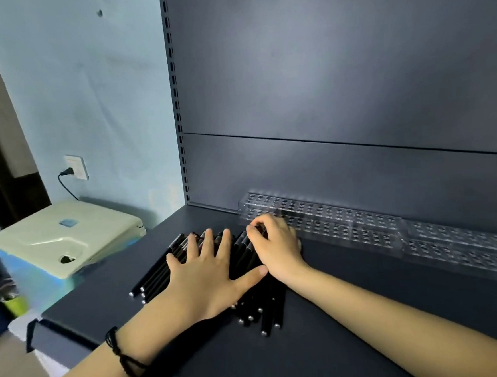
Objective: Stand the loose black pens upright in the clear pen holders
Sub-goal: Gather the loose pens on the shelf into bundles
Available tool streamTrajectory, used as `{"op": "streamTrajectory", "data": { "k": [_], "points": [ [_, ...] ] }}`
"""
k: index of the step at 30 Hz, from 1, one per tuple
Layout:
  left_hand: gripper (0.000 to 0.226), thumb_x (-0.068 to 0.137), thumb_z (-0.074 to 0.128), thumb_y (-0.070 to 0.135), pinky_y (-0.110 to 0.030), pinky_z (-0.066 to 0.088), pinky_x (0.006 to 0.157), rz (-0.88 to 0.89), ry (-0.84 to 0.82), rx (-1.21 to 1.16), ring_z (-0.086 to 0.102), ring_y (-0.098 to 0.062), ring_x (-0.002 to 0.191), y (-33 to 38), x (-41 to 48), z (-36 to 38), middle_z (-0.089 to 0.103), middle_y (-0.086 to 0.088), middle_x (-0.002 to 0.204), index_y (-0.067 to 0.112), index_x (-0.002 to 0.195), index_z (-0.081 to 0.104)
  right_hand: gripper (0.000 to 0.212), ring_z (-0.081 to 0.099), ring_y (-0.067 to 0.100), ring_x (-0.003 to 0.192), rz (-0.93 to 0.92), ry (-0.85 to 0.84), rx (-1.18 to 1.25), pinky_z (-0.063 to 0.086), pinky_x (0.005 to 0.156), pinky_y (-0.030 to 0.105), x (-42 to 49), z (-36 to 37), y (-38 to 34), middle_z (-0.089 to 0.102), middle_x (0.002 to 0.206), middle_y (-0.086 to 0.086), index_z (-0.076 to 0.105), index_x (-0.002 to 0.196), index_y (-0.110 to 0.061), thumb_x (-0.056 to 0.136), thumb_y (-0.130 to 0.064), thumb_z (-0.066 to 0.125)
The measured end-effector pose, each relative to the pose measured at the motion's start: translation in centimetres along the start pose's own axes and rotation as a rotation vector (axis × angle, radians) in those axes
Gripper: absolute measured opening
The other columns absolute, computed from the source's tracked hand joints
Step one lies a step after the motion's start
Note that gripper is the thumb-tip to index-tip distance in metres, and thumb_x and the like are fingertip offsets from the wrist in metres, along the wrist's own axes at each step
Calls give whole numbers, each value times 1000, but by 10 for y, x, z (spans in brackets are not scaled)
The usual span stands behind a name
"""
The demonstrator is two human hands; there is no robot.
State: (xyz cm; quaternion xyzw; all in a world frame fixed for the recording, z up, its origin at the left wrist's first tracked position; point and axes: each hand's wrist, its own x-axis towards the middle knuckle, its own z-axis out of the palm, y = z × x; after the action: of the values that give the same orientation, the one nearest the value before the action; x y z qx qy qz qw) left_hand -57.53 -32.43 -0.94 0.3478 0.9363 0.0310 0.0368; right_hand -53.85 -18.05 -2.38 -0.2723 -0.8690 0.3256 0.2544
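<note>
A pile of loose black pens (156,276) with silver ends lies flat on the dark shelf (327,331). My left hand (209,274) rests flat on the pile with its fingers spread. My right hand (275,242) is at the pile's far right, its fingertips curled around the top of a black pen (246,248). Clear pen holders (363,224) with rows of small holes run along the back panel, right behind my right hand. No pens are visible in them.
The dark back panel (338,92) rises straight behind the holders. Left of the shelf edge stands a pale green and blue bin (64,241), below a wall socket (76,166) with a black plug.
</note>
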Motion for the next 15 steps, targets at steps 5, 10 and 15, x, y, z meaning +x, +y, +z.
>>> {"op": "streamTrajectory", "data": {
  "k": [5,10,15],
  "points": [
    [80,89,10,73,-53,12,117,64,34,32,-10,-26,150,-9,2,1,-10,-3,163,31,153,-14,42,26,27,132,12,-137,-329,16,110,48,-9,-8,-9,33,144,-3,36,134,-47,97,-59,21],
    [82,87,16,76,-44,7,117,75,59,-26,-4,-24,150,-24,3,-2,-3,4,164,34,154,-9,53,15,28,141,26,-193,-471,10,115,51,-13,-17,-3,19,156,-2,24,144,-51,95,-64,9],
    [77,86,13,78,-44,2,117,109,65,-41,-1,-24,150,-22,-1,-2,-2,3,164,43,153,-4,42,23,22,136,22,-21,-124,21,110,43,-16,-19,6,37,143,-5,45,138,-40,101,-50,27]
  ]
}}
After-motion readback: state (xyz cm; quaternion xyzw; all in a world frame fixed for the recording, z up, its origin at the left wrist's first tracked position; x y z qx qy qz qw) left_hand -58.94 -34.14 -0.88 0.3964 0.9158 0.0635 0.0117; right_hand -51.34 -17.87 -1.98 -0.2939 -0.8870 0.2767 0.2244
